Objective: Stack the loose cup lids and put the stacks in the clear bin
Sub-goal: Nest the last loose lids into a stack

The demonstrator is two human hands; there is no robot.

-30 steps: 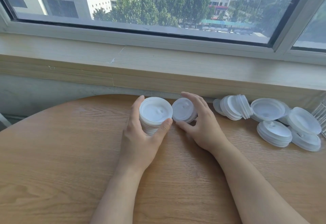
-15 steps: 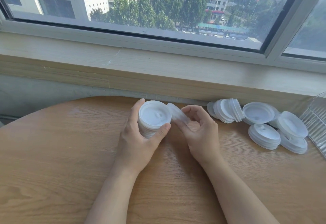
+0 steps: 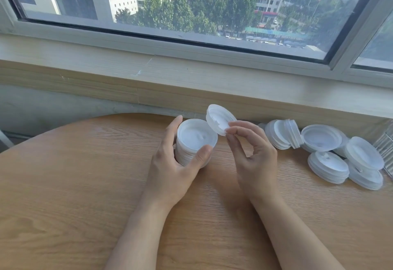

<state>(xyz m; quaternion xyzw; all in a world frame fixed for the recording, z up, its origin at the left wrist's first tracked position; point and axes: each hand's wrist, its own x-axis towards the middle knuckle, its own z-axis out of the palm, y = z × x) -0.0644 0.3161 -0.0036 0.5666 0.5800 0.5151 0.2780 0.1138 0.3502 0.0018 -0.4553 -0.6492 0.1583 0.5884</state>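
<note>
The worktop point(image 3: 74, 184) is wood with wavy grain lines, light brown, smooth and a little shiny where the daylight falls on it. The stack of lids point(image 3: 194, 142) is thin plastic, milky white, and you can half see through it. The single lid point(image 3: 220, 118) is the same cloudy plastic, with a soft shine. The loose lids point(image 3: 327, 148) on the right look the same. The clear bin point(image 3: 386, 154) is see-through plastic with ridges. The window sill point(image 3: 191, 78) is pale wood and matt.
</note>
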